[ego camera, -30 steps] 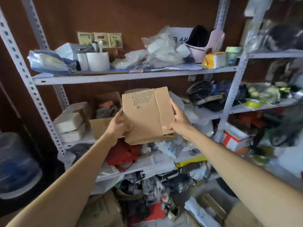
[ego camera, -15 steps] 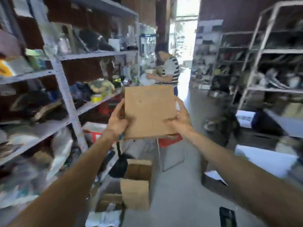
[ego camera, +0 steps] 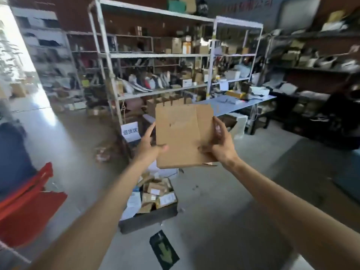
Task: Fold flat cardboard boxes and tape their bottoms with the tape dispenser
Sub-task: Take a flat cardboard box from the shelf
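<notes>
Cardboard box (ego camera: 181,135), still flat, is gripped mid-air by left hand (ego camera: 149,145) and right hand (ego camera: 218,145), fingers (ego camera: 219,124) curled round its side edges; pickup shelf's been left behind, so folding's probably next.

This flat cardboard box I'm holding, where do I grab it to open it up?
Grip the flat cardboard box by its vertical side edges, left hand from the left, right hand from the right. It's upright and flat with a vertical crease, so squeezing those edges inward should probably open it.
</notes>
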`<action>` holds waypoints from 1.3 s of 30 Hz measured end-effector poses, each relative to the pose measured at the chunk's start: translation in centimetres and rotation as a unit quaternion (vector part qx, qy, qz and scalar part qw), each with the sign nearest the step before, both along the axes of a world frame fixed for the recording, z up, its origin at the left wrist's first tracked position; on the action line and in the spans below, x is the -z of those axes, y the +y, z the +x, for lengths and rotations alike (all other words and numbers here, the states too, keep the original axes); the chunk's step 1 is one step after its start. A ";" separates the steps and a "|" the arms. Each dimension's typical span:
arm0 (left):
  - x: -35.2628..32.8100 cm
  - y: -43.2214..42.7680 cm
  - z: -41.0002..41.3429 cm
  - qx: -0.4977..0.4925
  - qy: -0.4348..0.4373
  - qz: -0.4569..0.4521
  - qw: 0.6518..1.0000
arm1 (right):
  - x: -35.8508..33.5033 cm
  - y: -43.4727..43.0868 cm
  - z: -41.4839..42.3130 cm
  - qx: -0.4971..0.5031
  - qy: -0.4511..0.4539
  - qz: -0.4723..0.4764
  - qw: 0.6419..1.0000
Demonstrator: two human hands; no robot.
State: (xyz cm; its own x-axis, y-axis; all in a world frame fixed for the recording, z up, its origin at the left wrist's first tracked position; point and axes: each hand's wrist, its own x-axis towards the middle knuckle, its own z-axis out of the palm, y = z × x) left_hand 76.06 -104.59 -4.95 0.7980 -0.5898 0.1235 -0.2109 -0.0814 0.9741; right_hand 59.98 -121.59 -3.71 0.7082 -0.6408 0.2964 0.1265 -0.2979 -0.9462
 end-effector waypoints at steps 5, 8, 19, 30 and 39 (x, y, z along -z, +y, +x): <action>2.0 -11.4 4.3 0.085 0.016 0.007 0.996 | 1.7 -8.2 1.2 0.090 0.030 0.012 0.995; 3.0 -17.4 8.3 0.129 0.022 0.021 0.991 | 2.4 -12.4 3.6 0.126 0.022 0.010 0.992; 3.8 -37.9 16.6 0.205 -0.012 0.053 0.977 | 4.1 -29.1 10.5 0.249 0.052 0.042 0.966; 5.4 -60.0 22.1 0.206 0.019 0.038 0.978 | 3.9 -51.7 15.9 0.224 0.066 0.006 0.972; 5.8 -73.3 28.0 0.153 0.040 0.047 0.986 | 3.8 -68.2 23.3 0.163 0.097 -0.007 0.982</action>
